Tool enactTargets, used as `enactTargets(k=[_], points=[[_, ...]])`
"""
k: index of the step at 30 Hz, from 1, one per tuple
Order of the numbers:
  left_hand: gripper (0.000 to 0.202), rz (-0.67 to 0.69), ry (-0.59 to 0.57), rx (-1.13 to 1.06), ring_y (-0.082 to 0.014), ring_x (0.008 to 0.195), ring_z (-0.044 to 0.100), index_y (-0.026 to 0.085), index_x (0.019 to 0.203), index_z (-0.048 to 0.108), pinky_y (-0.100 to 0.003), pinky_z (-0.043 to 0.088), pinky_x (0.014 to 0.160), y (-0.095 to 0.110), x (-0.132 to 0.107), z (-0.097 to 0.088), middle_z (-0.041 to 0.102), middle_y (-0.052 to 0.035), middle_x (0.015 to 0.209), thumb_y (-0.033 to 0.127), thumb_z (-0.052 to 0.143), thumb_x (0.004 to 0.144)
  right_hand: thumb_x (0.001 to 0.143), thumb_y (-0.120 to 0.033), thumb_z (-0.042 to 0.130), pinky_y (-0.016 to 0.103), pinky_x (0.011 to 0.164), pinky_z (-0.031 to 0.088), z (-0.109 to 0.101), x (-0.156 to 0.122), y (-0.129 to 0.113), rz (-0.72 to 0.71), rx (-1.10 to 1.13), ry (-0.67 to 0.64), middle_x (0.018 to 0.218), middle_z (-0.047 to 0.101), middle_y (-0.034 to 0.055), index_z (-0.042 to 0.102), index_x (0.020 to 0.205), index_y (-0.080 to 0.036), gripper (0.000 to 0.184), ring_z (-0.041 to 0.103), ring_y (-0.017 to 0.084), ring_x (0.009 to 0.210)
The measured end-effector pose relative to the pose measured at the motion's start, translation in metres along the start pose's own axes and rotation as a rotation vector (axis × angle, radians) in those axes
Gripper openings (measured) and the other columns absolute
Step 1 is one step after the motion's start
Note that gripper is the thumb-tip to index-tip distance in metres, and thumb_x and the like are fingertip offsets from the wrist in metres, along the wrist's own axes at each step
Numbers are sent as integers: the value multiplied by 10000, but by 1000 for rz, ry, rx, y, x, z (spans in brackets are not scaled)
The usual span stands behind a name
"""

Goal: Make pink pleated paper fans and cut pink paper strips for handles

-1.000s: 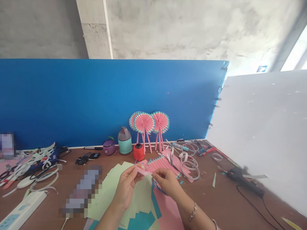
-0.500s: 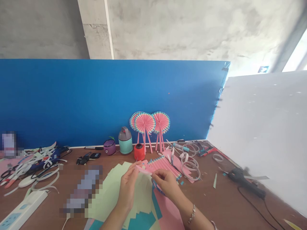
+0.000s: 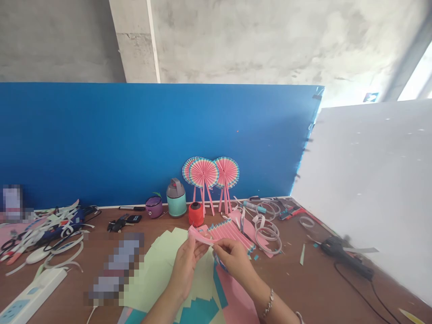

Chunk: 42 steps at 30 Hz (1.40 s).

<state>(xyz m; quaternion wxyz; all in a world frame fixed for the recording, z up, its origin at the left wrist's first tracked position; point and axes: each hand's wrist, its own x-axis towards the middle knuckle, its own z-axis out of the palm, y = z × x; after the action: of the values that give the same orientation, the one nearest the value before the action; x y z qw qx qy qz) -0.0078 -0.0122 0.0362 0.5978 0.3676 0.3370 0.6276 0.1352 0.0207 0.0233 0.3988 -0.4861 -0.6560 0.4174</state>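
Note:
A narrow pink paper strip [image 3: 201, 238] stretches between my two hands above the stacked paper. My left hand [image 3: 185, 263] grips its left part near the thumb, and the strip's end pokes up past the fingertips. The other end is pinched between thumb and fingers of my right hand [image 3: 235, 260]. Behind the right hand lies a pleated pink paper sheet [image 3: 229, 232] with blue-striped edges. Pale green paper [image 3: 151, 270] spreads under the left hand; pink paper [image 3: 238, 297] and teal paper [image 3: 199, 310] lie below the hands.
Pink pleated fans [image 3: 204, 173] lean on the blue partition [image 3: 135, 144]. Near them stand a red jar [image 3: 196, 214], a teal canister [image 3: 177, 200] and a purple pot [image 3: 154, 207]. Tape rings [image 3: 268, 240] lie right, with a black glue gun [image 3: 347, 256] beyond. A power strip [image 3: 32, 294] sits left.
My left hand has shifted slightly right and turned, its fingers now farther under the strip. More of the strip's left end shows. The right hand has barely moved.

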Motion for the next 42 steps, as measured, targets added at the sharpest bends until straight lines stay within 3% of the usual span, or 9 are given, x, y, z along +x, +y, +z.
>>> enactTargets(k=[6, 11, 17, 21, 25, 36, 42], points=[[369, -8, 89, 137, -258, 977, 620, 138, 882, 726, -392, 399, 969, 1, -2, 5, 723, -117, 933, 409, 741, 632, 747, -338, 511, 215, 510, 346, -1, -1, -5, -17, -20, 10, 596, 587, 14, 642, 656, -135, 258, 476, 127, 559], [315, 14, 118, 211, -228, 850, 623, 139, 796, 731, -347, 451, 855, -1, 0, 3, 716, -66, 779, 431, 689, 682, 747, -340, 521, 212, 500, 352, 0, -3, -7, -7, 4, -19, 589, 583, 15, 659, 669, -131, 262, 482, 123, 542], [323, 108, 202, 327, -150, 648, 556, 145, 627, 671, -238, 425, 646, -11, 2, -8, 621, 10, 595, 454, 652, 717, 745, -333, 499, 207, 400, 295, 3, -7, -16, 118, 50, -68, 500, 493, -27, 657, 686, -130, 264, 406, 88, 404], [323, 156, 258, 345, -164, 678, 562, 146, 654, 682, -238, 422, 659, -9, 2, -11, 637, 2, 620, 458, 642, 727, 731, -317, 513, 209, 501, 347, 0, -6, -20, 37, 31, -24, 575, 569, 7, 660, 657, -120, 256, 469, 115, 543], [301, 158, 233, 297, -184, 741, 588, 147, 743, 712, -253, 442, 720, -3, 3, -10, 669, -13, 668, 437, 632, 746, 728, -302, 497, 215, 517, 352, -3, -5, -19, 28, 56, -33, 613, 601, 20, 678, 702, -119, 259, 483, 129, 573], [316, 132, 217, 230, -249, 837, 643, 135, 809, 734, -353, 459, 851, -4, 3, -10, 728, -68, 774, 428, 665, 714, 727, -303, 488, 212, 464, 273, -3, -4, -18, 55, 0, 4, 507, 484, -24, 588, 566, -139, 251, 376, 94, 486], [302, 153, 208, 217, -253, 846, 650, 144, 811, 743, -353, 468, 853, 0, 0, -4, 737, -80, 828, 420, 671, 711, 734, -335, 504, 216, 471, 300, -5, -3, -15, 74, -48, 43, 539, 561, -2, 616, 580, -140, 272, 427, 107, 499]])
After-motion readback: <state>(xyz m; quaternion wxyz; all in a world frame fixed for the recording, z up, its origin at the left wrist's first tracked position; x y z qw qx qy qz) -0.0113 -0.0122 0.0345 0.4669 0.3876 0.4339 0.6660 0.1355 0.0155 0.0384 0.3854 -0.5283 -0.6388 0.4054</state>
